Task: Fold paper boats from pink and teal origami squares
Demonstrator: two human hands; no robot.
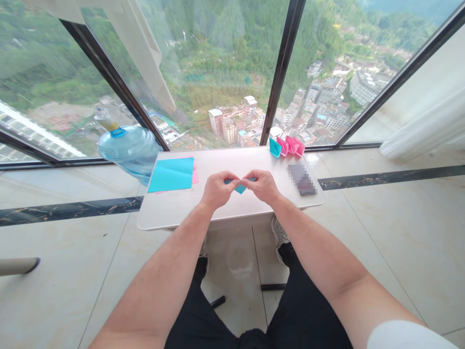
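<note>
Between my two hands is a small folded piece of blue paper (pixel 240 189), held just above the middle of the low table. My left hand (pixel 220 189) pinches its left side, thumb and fingertips pressed together. On the opposite side my right hand (pixel 264 186) grips it the same way, and the thumbs almost meet at the centre. A pointed lower corner shows beneath the thumbs; the fingers hide most of the rest.
Blue sheets (pixel 170 175) lie over pink paper (pixel 196 172) on the left of the white table (pixel 174 213). Several folded paper boats (pixel 286 147) line the back right, near a phone (pixel 302 179). A large water bottle (pixel 127 148) stands behind the table's left end, by the window.
</note>
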